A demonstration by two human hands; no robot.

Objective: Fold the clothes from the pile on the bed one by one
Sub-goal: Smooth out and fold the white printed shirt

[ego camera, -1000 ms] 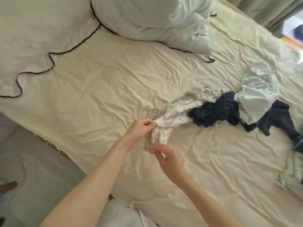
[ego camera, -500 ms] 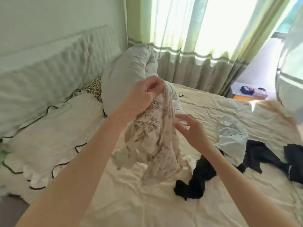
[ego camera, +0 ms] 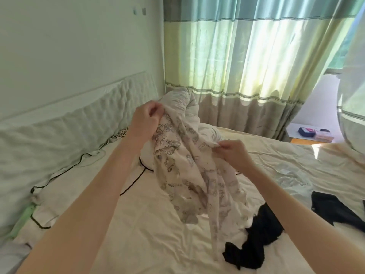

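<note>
A cream garment with a grey cartoon print [ego camera: 189,171] hangs in the air above the bed [ego camera: 154,238]. My left hand [ego camera: 147,120] pinches its top edge, held high. Lower and to the right, my right hand [ego camera: 235,152] pinches another part of the same edge. The cloth droops between them, and its bottom trails onto the sheet. Beneath it lies a black garment [ego camera: 258,240]. Further right on the bed lie a pale blue garment [ego camera: 290,179] and another dark garment [ego camera: 335,208].
A rolled grey duvet [ego camera: 183,101] sits at the head of the bed, with black-trimmed pillows [ego camera: 65,186] and a padded headboard [ego camera: 59,131] on the left. Striped curtains [ego camera: 246,66] hang behind. A bedside table [ego camera: 308,135] with small items stands far right.
Both hands lifted the printed garment off the sheet and up in front of me. My right hand went from open beside the cloth to pinching its edge. The view tilted up toward the curtains.
</note>
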